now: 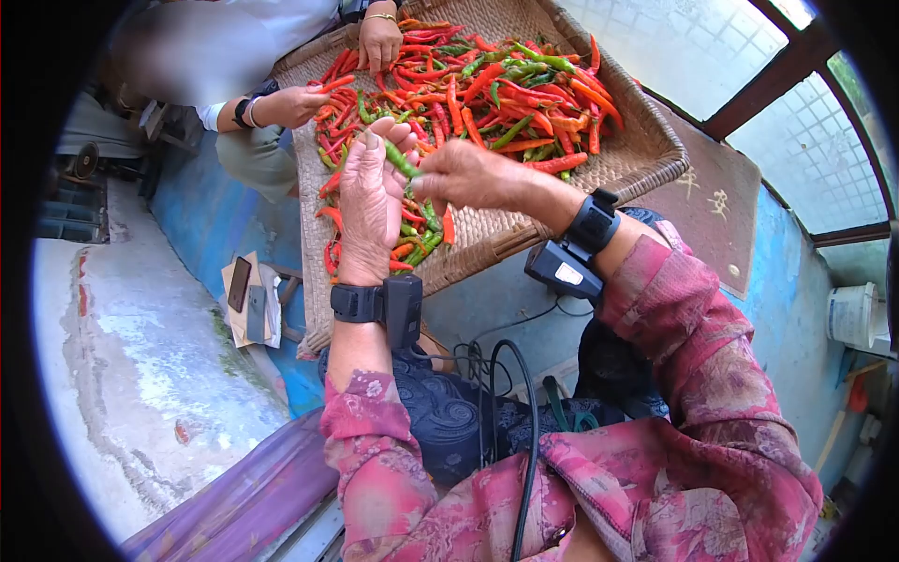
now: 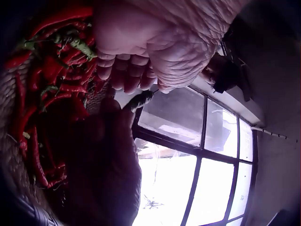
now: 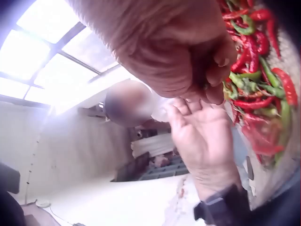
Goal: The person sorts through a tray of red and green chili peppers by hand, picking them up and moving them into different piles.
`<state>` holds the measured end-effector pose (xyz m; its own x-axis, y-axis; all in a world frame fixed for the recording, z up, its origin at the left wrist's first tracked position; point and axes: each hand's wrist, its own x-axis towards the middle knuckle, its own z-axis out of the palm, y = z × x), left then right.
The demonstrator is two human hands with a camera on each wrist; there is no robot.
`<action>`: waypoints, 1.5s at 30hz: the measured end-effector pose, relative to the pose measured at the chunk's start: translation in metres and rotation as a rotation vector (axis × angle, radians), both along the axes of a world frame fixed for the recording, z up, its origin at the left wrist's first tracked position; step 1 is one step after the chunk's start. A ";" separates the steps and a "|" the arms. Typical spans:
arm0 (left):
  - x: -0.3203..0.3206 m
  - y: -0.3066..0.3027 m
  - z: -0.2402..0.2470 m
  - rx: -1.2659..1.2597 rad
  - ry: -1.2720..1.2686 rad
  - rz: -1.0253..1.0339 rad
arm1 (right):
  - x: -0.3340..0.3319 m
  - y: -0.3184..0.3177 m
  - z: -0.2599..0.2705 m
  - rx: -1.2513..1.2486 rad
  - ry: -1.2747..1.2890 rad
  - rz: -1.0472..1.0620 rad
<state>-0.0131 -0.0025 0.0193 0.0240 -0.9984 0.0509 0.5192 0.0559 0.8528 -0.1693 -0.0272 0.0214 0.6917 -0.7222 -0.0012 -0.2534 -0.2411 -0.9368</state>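
A green chili pepper [image 1: 401,159] slants between the two hands, above the heap of peppers. My right hand [image 1: 473,176] pinches its lower end with curled fingers, a little blurred in the head view. The left hand [image 1: 370,206] is turned palm up beside it, fingers loosely extended and thumb raised near the pepper's upper end. In the left wrist view, the stem end of the green chili [image 2: 140,100] sticks out of the darkened right hand, close to my left thumb tip. The right wrist view has the left palm [image 3: 207,136] facing up under the curled right fingers.
A large woven tray [image 1: 646,173] holds many red and green chilies [image 1: 524,94]. Across it, another person's hand [image 1: 292,105] holds a red chili, their other hand [image 1: 379,42] over the heap. Two phones [image 1: 240,284] lie at left; a cable [image 1: 534,412] crosses my lap.
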 end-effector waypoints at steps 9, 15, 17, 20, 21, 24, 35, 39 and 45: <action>-0.002 -0.013 -0.012 -0.275 -1.391 -0.008 | -0.052 -0.042 0.024 0.738 -1.039 -0.674; -0.036 -0.046 -0.039 -0.579 -2.186 -0.322 | -0.051 -0.037 0.035 0.570 -1.015 -0.528; -0.042 -0.053 -0.049 -0.431 -2.307 -0.369 | -0.051 -0.034 0.039 0.556 -1.034 -0.538; -0.051 -0.057 -0.049 -0.291 -2.367 -0.331 | -0.051 -0.032 0.038 0.543 -1.001 -0.524; -0.050 -0.057 -0.050 -0.296 -2.368 -0.334 | -0.051 -0.032 0.037 0.542 -1.004 -0.528; -0.039 -0.053 -0.048 -0.377 -2.351 -0.389 | -0.050 -0.033 0.037 0.439 -0.915 -0.496; 0.020 0.018 -0.007 -0.505 -2.034 -0.350 | -0.037 -0.029 0.031 0.211 -0.533 -0.434; 0.024 0.034 -0.008 0.023 -1.257 -0.259 | -0.024 -0.024 0.015 -0.016 -0.157 -0.260; 0.010 0.027 0.012 0.055 -0.844 -0.293 | -0.005 -0.013 0.006 0.136 -0.066 -0.014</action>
